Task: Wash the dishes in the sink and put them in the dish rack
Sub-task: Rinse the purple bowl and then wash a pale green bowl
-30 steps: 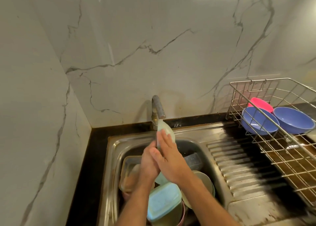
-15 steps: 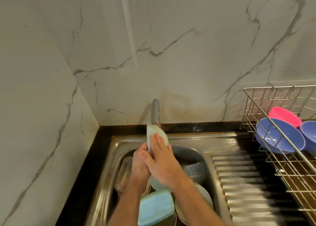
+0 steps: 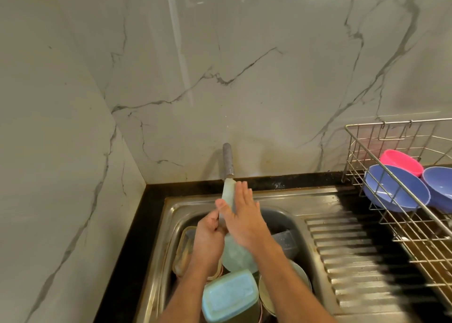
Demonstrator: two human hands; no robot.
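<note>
A pale green plate (image 3: pixel 236 255) stands on edge under the tap (image 3: pixel 228 160), above the steel sink (image 3: pixel 288 204). My left hand (image 3: pixel 209 239) grips its left rim. My right hand (image 3: pixel 244 215) lies flat against its right face, fingers spread and pointing up toward the spout. Most of the plate's middle is hidden by my hands. Below them the sink holds a light blue container (image 3: pixel 230 295), a clear tub (image 3: pixel 184 251) and other dishes. The wire dish rack (image 3: pixel 381 136) stands at the right.
Two blue bowls (image 3: pixel 396 189) and a pink bowl (image 3: pixel 401 161) rest in the rack. A ribbed steel draining board (image 3: pixel 362 256) lies between sink and rack. Marble walls close off the back and left; a black counter strip (image 3: pixel 137 237) runs left of the sink.
My right hand has slid up the plate's face toward the spout, and the plate has turned more edge-on. The view has shifted slightly left.
</note>
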